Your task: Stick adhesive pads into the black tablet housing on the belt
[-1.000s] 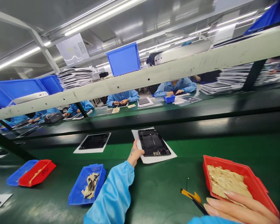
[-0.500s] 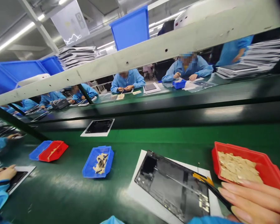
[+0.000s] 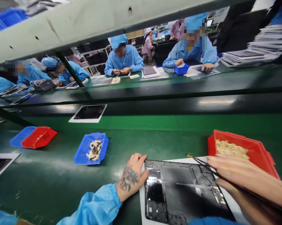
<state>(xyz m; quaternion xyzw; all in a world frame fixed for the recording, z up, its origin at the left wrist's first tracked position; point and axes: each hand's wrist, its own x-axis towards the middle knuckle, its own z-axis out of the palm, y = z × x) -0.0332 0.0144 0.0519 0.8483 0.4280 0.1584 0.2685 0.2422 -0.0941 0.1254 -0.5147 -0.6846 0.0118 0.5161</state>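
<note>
A black tablet back panel [image 3: 185,193] lies on a white paper sheet [image 3: 143,206] right in front of me, its metal inner side facing up. My left hand [image 3: 133,175], tattooed on the back, rests against the panel's left edge with its fingers apart. My right hand [image 3: 248,181] holds slim black tweezers [image 3: 202,164] with yellow tips, and they reach up and left above the panel's top edge. A red tray [image 3: 260,153] of beige flakes [image 3: 231,149] stands just beyond my right hand, partly hidden behind my fingers.
A blue tray of beige and black scraps [image 3: 91,148] sits left of my left hand. Further left are stacked blue and red trays [image 3: 38,137]. Another panel on paper [image 3: 89,112] lies farther along the green bench. Co-workers sit beyond a pale overhead beam [image 3: 61,28].
The panel has come closer and turned, and now lies squarer in front of me. My left hand is back at its left edge. The whole view has tilted downward.
</note>
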